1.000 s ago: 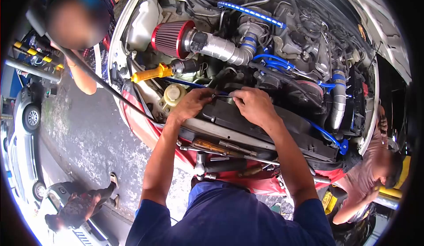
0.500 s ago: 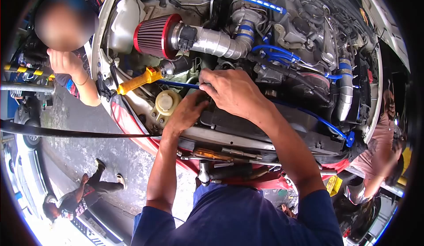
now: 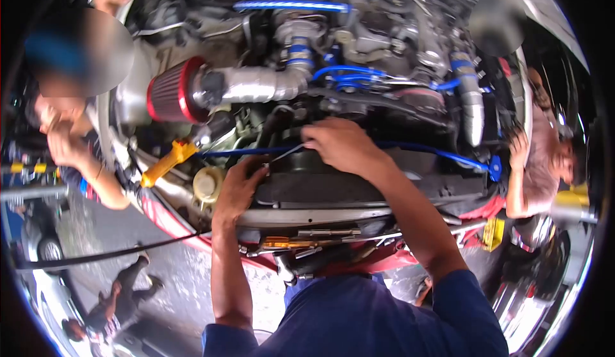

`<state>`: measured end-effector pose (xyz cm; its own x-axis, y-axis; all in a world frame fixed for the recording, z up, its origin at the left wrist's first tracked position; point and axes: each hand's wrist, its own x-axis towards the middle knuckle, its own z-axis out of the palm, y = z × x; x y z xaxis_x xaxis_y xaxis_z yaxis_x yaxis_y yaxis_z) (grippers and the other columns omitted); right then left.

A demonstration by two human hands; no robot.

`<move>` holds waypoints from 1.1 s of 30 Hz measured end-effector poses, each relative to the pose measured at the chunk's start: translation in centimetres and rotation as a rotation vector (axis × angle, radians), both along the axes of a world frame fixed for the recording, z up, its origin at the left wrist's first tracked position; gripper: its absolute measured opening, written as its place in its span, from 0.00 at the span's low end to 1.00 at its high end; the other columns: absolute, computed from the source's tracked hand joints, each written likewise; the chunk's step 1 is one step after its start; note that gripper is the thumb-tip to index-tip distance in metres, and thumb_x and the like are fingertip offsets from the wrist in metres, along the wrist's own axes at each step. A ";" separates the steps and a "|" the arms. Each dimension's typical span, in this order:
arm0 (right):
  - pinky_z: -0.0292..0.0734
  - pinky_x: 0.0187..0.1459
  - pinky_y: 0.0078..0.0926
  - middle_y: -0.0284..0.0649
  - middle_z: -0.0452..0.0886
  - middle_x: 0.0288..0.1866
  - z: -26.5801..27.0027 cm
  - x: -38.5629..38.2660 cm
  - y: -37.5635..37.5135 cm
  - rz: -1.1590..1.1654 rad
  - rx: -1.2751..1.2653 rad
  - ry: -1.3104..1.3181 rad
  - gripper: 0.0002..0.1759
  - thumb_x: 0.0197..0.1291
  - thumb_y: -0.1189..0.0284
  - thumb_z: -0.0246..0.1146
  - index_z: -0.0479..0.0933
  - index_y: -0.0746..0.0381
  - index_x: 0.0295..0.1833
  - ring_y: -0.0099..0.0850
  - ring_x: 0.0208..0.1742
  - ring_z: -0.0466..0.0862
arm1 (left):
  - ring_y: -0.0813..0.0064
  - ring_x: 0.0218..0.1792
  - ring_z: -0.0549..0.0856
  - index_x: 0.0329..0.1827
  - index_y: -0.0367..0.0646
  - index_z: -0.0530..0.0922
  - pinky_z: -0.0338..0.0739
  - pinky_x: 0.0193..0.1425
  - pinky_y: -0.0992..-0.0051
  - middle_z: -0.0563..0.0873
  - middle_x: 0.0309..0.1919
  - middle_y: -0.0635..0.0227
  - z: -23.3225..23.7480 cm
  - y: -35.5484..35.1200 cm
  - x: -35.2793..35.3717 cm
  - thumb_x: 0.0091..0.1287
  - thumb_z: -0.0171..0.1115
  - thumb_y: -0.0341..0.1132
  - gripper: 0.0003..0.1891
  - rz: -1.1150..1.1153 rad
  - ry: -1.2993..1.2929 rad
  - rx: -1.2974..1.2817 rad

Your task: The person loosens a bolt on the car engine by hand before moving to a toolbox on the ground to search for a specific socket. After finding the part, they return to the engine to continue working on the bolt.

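Note:
Over the front of a car's engine bay, my right hand pinches one end of a slim silver wrench; blur softens its outline. My left hand is curled at the wrench's other end, its fingertips closed around something dark and small that I cannot make out. Beneath both hands lies the black panel along the front of the bay. A blue bar runs across behind them. Close to my left hand sits a cream-capped reservoir, with a yellow-handled tool lying beyond it.
A red-rimmed cone air filter and silver intake pipe stand behind. An orange-handled screwdriver and metal tools lie along the front edge. People stand at both sides; one person's hand rests at the right fender.
The view has shifted, so the engine bay sits lower and further left. My hands have moved apart, exposing the wrench between them. A person's hand now shows at the right fender.

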<state>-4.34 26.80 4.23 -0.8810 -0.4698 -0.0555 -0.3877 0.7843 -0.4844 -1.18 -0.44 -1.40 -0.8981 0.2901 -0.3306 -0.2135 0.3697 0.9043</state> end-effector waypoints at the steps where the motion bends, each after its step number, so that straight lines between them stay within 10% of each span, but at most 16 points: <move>1: 0.81 0.52 0.47 0.44 0.86 0.43 0.5 0.1 -0.7 0.028 -0.041 0.114 0.06 0.66 0.70 0.67 0.81 0.60 0.44 0.47 0.51 0.86 | 0.72 0.49 0.88 0.64 0.34 0.82 0.79 0.59 0.71 0.91 0.51 0.57 0.2 0.1 0.1 0.75 0.64 0.35 0.19 0.013 -0.001 -0.027; 6: 0.87 0.44 0.45 0.49 0.87 0.40 1.9 -0.2 -6.8 0.136 -0.154 0.178 0.11 0.68 0.69 0.61 0.82 0.61 0.50 0.47 0.44 0.90 | 0.67 0.57 0.84 0.66 0.30 0.78 0.74 0.68 0.69 0.88 0.56 0.57 2.1 0.8 0.3 0.77 0.60 0.36 0.21 0.044 -0.033 -0.144; 8: 0.87 0.43 0.46 0.53 0.87 0.40 2.1 -0.2 -9.6 0.125 -0.258 0.144 0.13 0.71 0.65 0.58 0.82 0.59 0.52 0.48 0.41 0.91 | 0.63 0.68 0.78 0.75 0.31 0.71 0.68 0.75 0.67 0.80 0.69 0.54 -5.8 -3.6 0.6 0.79 0.57 0.39 0.27 0.034 0.094 -0.049; 9: 0.87 0.42 0.44 0.51 0.86 0.38 2.5 -0.4 -10.3 0.056 -0.334 -0.102 0.14 0.68 0.67 0.59 0.82 0.59 0.54 0.47 0.40 0.90 | 0.62 0.68 0.78 0.73 0.31 0.72 0.68 0.75 0.66 0.80 0.68 0.53 -6.7 -5.3 0.2 0.78 0.58 0.41 0.27 0.031 0.073 -0.012; 12: 0.86 0.37 0.42 0.45 0.83 0.34 -1.6 -0.2 -11.5 0.184 -0.307 0.419 0.13 0.63 0.71 0.60 0.80 0.61 0.51 0.45 0.39 0.90 | 0.65 0.66 0.79 0.71 0.32 0.74 0.69 0.73 0.67 0.81 0.66 0.56 -7.1 -5.0 -0.8 0.76 0.62 0.40 0.26 0.096 0.019 0.109; 18: 0.86 0.39 0.44 0.46 0.88 0.37 0.1 1.7 -3.3 0.089 -0.133 0.320 0.09 0.61 0.70 0.65 0.83 0.60 0.45 0.43 0.43 0.90 | 0.75 0.54 0.83 0.64 0.33 0.82 0.75 0.63 0.73 0.89 0.55 0.63 0.2 0.0 0.1 0.76 0.65 0.37 0.20 0.022 -0.084 0.011; 20: 0.87 0.44 0.41 0.47 0.89 0.41 1.3 1.5 -0.3 0.058 0.233 -0.077 0.10 0.60 0.70 0.66 0.84 0.61 0.45 0.43 0.46 0.90 | 0.76 0.52 0.84 0.63 0.34 0.84 0.75 0.62 0.75 0.89 0.54 0.64 0.2 0.1 0.0 0.75 0.66 0.36 0.18 0.023 -0.140 0.121; 26: 0.88 0.43 0.39 0.43 0.87 0.42 0.8 1.8 -4.7 0.049 -0.105 0.478 0.11 0.58 0.72 0.66 0.84 0.64 0.45 0.41 0.47 0.90 | 0.77 0.51 0.84 0.65 0.33 0.82 0.75 0.60 0.76 0.90 0.53 0.63 -0.4 0.0 0.1 0.74 0.68 0.36 0.21 0.089 -0.039 0.013; 33: 0.88 0.38 0.39 0.43 0.86 0.40 1.0 2.5 -7.8 0.073 -0.141 0.442 0.14 0.54 0.72 0.67 0.83 0.65 0.47 0.41 0.43 0.90 | 0.71 0.60 0.82 0.68 0.31 0.78 0.72 0.69 0.71 0.86 0.59 0.57 -1.4 -1.7 0.2 0.77 0.63 0.39 0.24 0.067 -0.044 -0.027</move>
